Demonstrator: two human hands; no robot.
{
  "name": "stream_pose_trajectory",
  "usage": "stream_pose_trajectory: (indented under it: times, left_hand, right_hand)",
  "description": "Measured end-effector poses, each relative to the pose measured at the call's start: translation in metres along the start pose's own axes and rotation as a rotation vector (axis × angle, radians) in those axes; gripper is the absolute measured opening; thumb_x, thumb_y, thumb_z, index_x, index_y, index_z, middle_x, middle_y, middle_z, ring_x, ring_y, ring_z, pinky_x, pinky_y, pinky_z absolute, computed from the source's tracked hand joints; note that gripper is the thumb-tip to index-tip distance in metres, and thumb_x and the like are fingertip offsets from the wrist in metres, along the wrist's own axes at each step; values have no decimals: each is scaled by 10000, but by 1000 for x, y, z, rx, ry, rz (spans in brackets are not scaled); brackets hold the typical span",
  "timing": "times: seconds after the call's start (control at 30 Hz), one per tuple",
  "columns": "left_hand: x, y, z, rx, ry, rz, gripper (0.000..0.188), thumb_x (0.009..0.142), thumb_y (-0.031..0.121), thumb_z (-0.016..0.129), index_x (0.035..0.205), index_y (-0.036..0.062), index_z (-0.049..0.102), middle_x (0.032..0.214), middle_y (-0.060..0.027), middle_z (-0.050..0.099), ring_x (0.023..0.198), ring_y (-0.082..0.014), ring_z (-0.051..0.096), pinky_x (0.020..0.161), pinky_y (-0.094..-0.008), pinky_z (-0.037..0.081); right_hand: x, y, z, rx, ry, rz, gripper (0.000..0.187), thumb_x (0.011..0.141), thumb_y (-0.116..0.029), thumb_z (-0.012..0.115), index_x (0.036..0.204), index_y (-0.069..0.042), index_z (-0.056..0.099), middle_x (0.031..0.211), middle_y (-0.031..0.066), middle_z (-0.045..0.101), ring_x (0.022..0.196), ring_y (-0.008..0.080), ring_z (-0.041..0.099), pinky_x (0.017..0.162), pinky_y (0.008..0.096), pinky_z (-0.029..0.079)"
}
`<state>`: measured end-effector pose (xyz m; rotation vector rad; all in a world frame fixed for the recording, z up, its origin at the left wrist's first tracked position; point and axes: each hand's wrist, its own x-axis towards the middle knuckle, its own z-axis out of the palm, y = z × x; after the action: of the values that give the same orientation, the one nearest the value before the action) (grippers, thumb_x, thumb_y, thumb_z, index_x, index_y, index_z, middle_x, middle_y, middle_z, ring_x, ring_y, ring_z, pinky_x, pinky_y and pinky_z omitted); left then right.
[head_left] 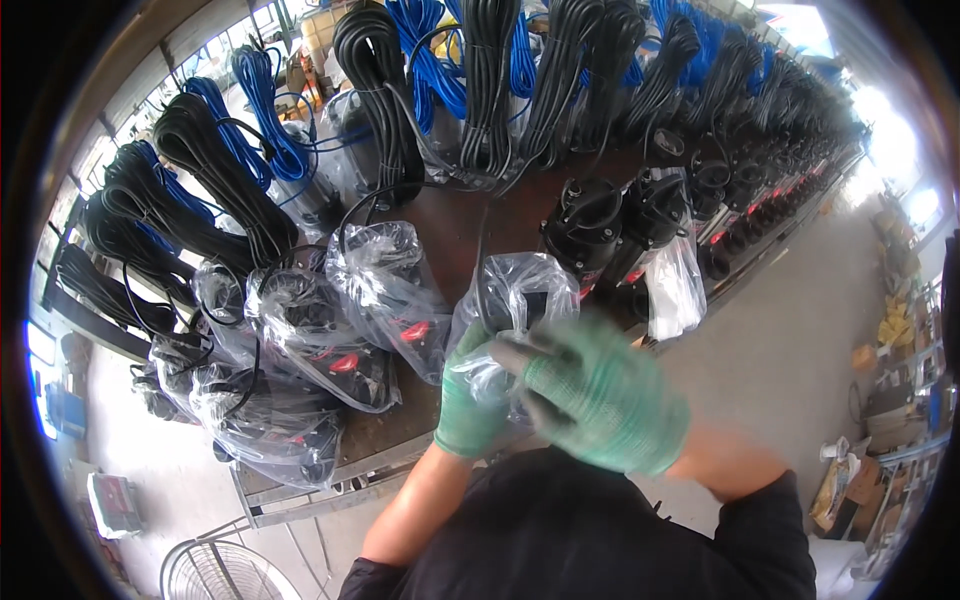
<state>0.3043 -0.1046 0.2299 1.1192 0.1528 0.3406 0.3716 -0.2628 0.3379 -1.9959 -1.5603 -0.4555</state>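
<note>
My left hand (470, 400) grips the clear bag (510, 300) over a pump at the bench (450, 230) edge, six o'clock. My right hand (600, 395), blurred, curls over it; grip unclear.

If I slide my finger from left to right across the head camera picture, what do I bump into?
Metal fan → bagged pumps → left hand → right hand → bare black pumps → cardboard boxes.
</note>
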Motion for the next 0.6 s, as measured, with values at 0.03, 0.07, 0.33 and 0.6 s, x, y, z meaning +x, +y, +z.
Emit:
stream_pose_trajectory:
  times: [0.03,0.07,0.33,0.6]
  left_hand:
    - [-2,-1,-3,128,-13,68,535,910,113,796,1372,17,544,1201,-53,693,1094,-153,674,940,-311,572]
    - [-2,-3,-3,256,-19,130,534,911,133,804,1366,15,551,1214,-54,693,1104,-153,674,948,-310,568]
    - [0,1,6,249,-22,262,490,862,-39,783,1307,29,589,1151,-53,668,1081,-149,623,961,-312,516]
    - [-2,-9,1,531,89,335,606,859,-22,806,1397,50,538,1160,-60,667,1049,-151,632,889,-301,529]
  right_hand:
    - [18,15,-15,-108,-50,-176,609,756,-159,860,1328,-222,661,1294,118,551,1113,353,630,858,419,610]
    - [31,25,-19,-116,-89,-211,616,737,-187,869,1318,-208,666,1250,111,557,1098,361,619,884,445,598]
    - [20,61,46,-61,-158,-204,286,777,-157,781,1027,-58,684,984,111,650,999,297,653,834,404,606]
    - [-32,76,96,1382,401,1092,388,833,79,563,1198,-48,592,1027,56,642,898,141,643,752,277,549]
